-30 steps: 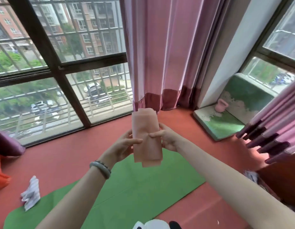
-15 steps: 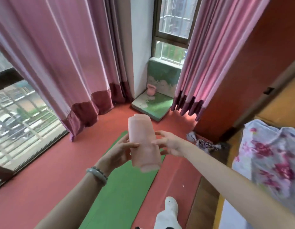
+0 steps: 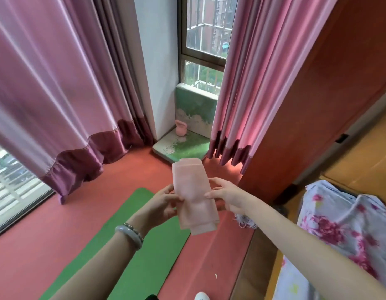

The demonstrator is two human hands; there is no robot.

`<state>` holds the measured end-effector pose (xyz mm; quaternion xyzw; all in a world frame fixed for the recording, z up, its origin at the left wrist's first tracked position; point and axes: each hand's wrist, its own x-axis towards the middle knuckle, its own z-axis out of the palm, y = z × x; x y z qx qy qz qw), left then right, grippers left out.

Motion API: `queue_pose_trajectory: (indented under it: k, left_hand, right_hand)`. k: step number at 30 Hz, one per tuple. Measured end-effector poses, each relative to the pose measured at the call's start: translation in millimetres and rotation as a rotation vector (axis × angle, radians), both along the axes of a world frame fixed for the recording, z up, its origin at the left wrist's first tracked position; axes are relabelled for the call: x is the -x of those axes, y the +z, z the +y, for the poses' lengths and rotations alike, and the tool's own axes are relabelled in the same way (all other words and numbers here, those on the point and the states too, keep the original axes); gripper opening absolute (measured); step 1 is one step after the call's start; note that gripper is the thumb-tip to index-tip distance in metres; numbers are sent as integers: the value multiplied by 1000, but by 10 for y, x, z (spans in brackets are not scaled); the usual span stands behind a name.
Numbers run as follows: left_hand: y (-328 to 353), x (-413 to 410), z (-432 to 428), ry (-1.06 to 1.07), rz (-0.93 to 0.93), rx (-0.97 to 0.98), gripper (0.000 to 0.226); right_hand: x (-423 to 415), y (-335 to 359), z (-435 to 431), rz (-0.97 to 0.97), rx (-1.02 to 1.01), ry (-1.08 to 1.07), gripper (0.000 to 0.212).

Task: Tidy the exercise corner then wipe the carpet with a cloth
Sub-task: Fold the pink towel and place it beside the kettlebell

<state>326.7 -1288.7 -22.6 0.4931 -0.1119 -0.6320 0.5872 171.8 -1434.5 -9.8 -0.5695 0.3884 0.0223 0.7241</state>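
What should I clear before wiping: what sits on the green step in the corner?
A small pink pot stands on the green step, toward its back left. The step's right edge runs behind the pink curtain, so anything there is hidden.

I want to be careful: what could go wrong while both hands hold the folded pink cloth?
The left hand and right hand pinch the folded cloth only at its sides, so it may unfold or slip onto the green mat. The white scrap on the carpet could be overlooked.
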Motion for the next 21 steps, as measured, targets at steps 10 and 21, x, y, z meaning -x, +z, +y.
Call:
queue_pose_trajectory:
  k: [10,21]
  left_hand:
    - [-72,-481,-1191,63,16,-18,54]
    - [-90,-1703,-2771,156,23,-17,51]
  right_hand:
    - [-499,-136,-1211,-85,-60,2,50]
    - [-1856,-79,-2860,-69,-29,77,48]
